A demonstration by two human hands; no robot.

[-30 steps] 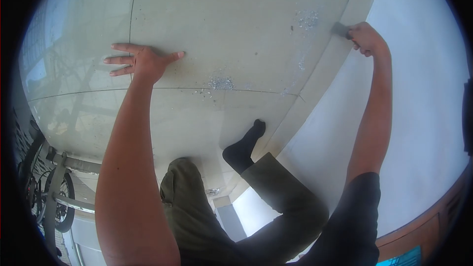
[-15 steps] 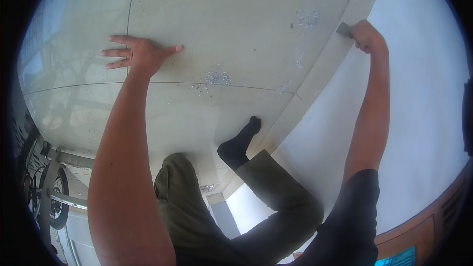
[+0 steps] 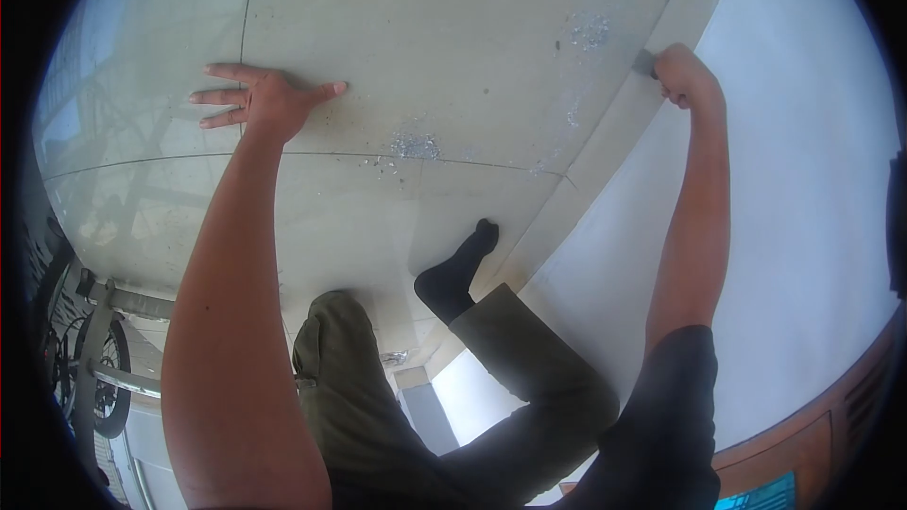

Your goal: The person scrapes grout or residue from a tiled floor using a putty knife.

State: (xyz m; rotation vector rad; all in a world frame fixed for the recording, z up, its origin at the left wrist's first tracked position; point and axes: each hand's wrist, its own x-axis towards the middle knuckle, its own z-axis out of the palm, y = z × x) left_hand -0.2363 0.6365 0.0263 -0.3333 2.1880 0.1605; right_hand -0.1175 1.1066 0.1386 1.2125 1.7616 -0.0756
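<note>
My left hand [image 3: 272, 104] is spread flat on the pale tiled floor [image 3: 453, 28], fingers pointing left and thumb out to the right. My right hand [image 3: 684, 76] is closed around a scraper [image 3: 645, 63] at the foot of the white wall [image 3: 784, 227]. Only the scraper's flat grey end shows; its handle is hidden in my fist. That end overlaps the tiled skirting [image 3: 605, 142] close to the floor. A patch of silvery flakes [image 3: 591, 31] lies left of the scraper, and another heap of flakes [image 3: 414, 145] sits right of and below my left hand.
My foot in a black sock [image 3: 458, 274] rests on the floor near the skirting, below the flakes. A metal railing [image 3: 128, 380] and a bicycle wheel [image 3: 113, 378] stand at the lower left. Brown wooden furniture [image 3: 803, 453] fills the lower right corner.
My right hand has moved a little left and down with the scraper, toward the floor side of the skirting. My left hand stays planted on the tiles.
</note>
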